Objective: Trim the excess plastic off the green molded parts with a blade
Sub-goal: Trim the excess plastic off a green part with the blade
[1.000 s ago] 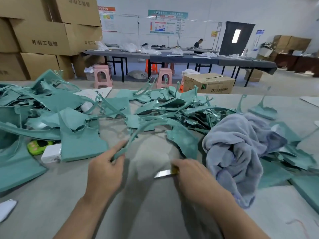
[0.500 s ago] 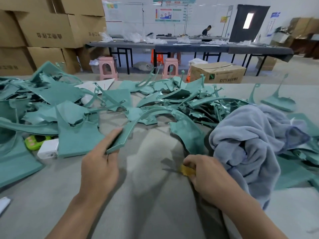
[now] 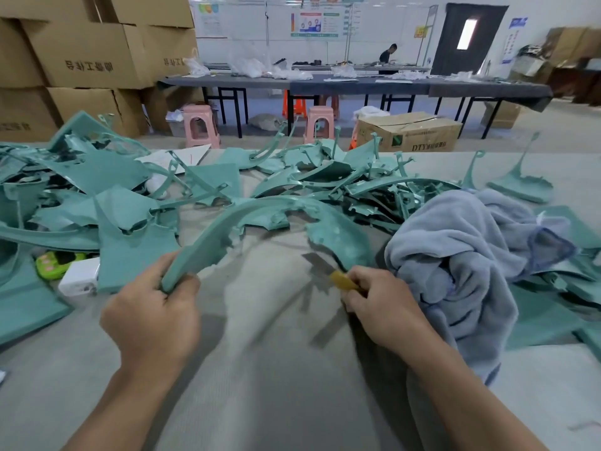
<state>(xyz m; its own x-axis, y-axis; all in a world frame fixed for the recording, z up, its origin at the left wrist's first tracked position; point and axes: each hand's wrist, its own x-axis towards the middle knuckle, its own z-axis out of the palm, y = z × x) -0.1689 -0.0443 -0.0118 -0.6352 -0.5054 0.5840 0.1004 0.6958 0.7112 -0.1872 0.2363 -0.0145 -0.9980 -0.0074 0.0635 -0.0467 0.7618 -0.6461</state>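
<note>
Our left hand (image 3: 153, 317) is clamped round the near end of the arched green molded part (image 3: 247, 213). From that grip its long axis sweeps toward one o'clock, then bends down toward four o'clock. Our right hand (image 3: 383, 307), apart from the left, pinches the yellow-handled blade (image 3: 316, 262), its steel pointing at ten o'clock, just beside the arch's far end. That end lies nearer the right hand, so we judge the ragged inner edge there gets trimmed next.

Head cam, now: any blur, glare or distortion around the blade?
Head view: motion smear on the table and blade by the right hand; part in the left hand is sharper; wide-angle bowing at the edges; soft shadows, no strong glare.
</note>
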